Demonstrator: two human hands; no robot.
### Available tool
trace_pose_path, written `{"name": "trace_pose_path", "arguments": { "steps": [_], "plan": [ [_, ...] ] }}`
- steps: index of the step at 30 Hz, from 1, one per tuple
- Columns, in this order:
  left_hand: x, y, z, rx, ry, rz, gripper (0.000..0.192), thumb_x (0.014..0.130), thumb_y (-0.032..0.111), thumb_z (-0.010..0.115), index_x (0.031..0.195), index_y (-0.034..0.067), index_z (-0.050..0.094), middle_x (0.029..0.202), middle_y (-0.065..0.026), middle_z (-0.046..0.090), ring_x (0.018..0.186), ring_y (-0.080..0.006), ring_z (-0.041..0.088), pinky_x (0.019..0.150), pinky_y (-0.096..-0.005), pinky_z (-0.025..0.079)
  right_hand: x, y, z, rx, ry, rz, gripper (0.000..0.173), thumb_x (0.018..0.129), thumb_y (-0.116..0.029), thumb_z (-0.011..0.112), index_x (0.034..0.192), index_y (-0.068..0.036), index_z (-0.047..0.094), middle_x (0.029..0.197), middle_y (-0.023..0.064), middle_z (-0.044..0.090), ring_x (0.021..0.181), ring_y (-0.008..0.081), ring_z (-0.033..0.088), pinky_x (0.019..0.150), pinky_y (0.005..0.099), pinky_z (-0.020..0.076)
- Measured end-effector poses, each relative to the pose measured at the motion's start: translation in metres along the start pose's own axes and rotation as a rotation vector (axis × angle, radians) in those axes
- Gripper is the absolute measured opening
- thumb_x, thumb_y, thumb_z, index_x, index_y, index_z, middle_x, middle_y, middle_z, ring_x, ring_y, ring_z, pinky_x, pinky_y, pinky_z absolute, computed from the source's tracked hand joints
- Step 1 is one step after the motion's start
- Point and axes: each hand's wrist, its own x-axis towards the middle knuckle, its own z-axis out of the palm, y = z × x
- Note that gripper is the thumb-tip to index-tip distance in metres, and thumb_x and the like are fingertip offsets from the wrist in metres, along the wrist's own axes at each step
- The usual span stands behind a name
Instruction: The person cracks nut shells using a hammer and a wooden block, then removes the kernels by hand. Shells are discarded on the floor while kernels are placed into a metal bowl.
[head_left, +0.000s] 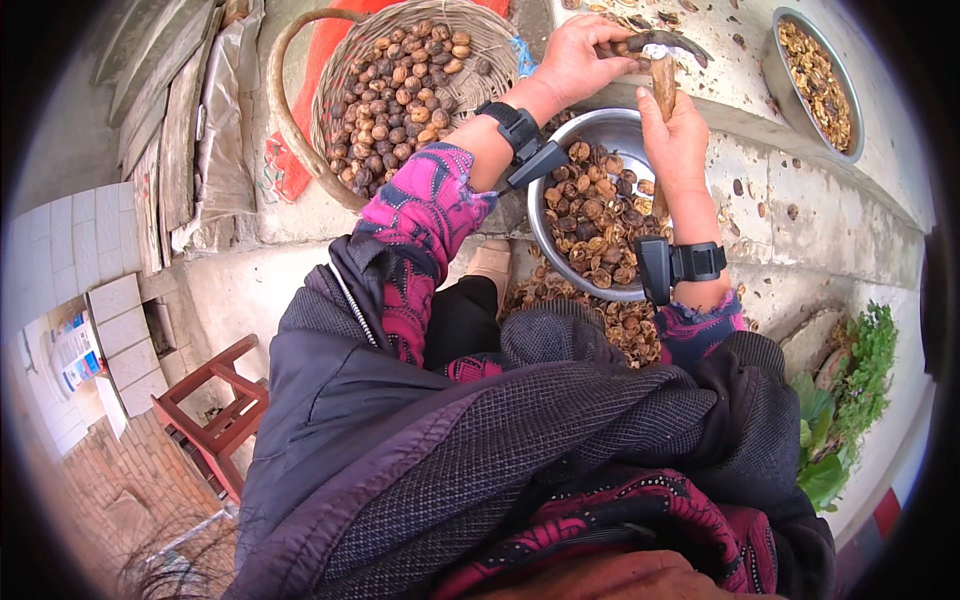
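My right hand (675, 139) grips the wooden handle of a hammer (663, 86), its dark curved metal head lying over the concrete ledge. Beside the head's left end, my left hand (581, 64) has fingers and thumb closed around a small brown thing, seemingly a walnut (624, 49), mostly hidden. Directly below both hands stands a metal basin (626, 135) partly filled with cracked walnuts and shells (592, 210). Left of it, a wicker basket (487, 94) with a bent wooden handle holds many whole walnuts (405, 97).
Farther right on the ledge (750, 97) sits a metal bowl (781, 84) of walnut kernels. Broken shells (630, 330) cover the ground under the basin. An orange-red mesh sack (289, 169) lies beneath the basket. Wooden planks (180, 150), a reddish wooden stool (217, 405) and green plants (862, 375) are around me.
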Motion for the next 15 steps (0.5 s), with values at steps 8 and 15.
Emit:
{"name": "trace_pose_path", "arguments": {
  "steps": [8, 15],
  "plan": [
    [-0.003, 0.004, -0.004, 0.046, -0.031, -0.093, 0.037, 0.07, 0.016, 0.087, 0.102, 0.005, 0.073, 0.088, -0.0016, 0.067, 0.076, -0.0093, 0.063, 0.071, -0.0245, 0.055, -0.001, -0.023, -0.015, 0.069, 0.176, -0.059, 0.034, 0.091, -0.031, 0.068, 0.087, 0.001, 0.059, 0.074, 0.0206, 0.067, 0.072, 0.0333, 0.068, 0.068, 0.0406, 0.0518],
    [-0.006, 0.002, -0.001, -0.023, -0.017, -0.082, 0.033, 0.071, 0.016, 0.087, 0.098, 0.004, 0.074, 0.084, -0.0005, 0.065, 0.071, -0.0059, 0.06, 0.068, -0.0216, 0.053, -0.009, -0.011, -0.013, -0.016, 0.098, -0.048, 0.03, 0.091, -0.03, 0.068, 0.091, -0.001, 0.06, 0.076, 0.0204, 0.067, 0.072, 0.0348, 0.068, 0.068, 0.041, 0.0521]
  ]
}}
